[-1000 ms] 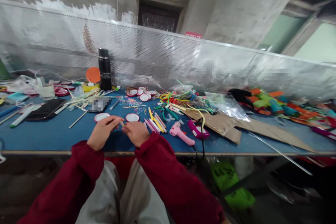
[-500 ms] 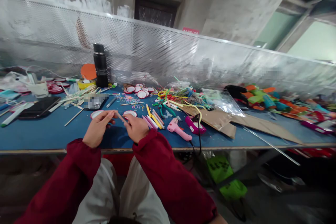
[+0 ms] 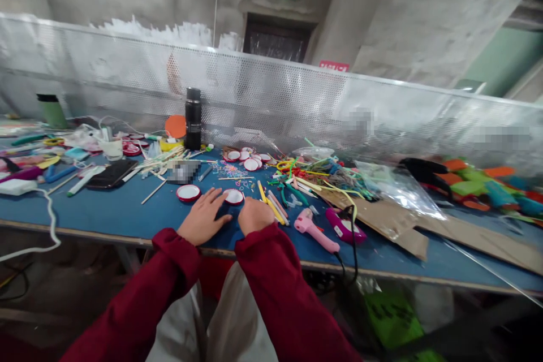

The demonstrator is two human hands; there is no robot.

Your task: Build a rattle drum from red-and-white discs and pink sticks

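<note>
My left hand (image 3: 206, 218) lies palm down over the blue table, fingers stretched and a little apart, with nothing visible in it. Its fingertips reach beside a small round red-rimmed lid with a white inside (image 3: 233, 197). A second such lid (image 3: 188, 193) is just left of that hand. My right hand (image 3: 256, 216) is curled closed at the table; whatever its fingers hold, if anything, is hidden behind the knuckles. Right beside it lie several yellow, white and pink sticks (image 3: 271, 202), which look like glue sticks or pens. Farther right rests a pink hot glue gun (image 3: 316, 229).
A black bottle (image 3: 193, 120) stands near the perforated metal screen (image 3: 271, 96). More red-rimmed lids (image 3: 251, 164), tiny coloured bands (image 3: 231, 169) and tangled cords (image 3: 322, 169) lie behind the hands. Cardboard (image 3: 382, 223) and a purple device (image 3: 345, 226) are right; a phone (image 3: 112, 174) is left.
Both hands held a thin pinkish stick above the table; now they are apart and lower. My left hand has spread out, my right has curled closed. The view has turned left.
</note>
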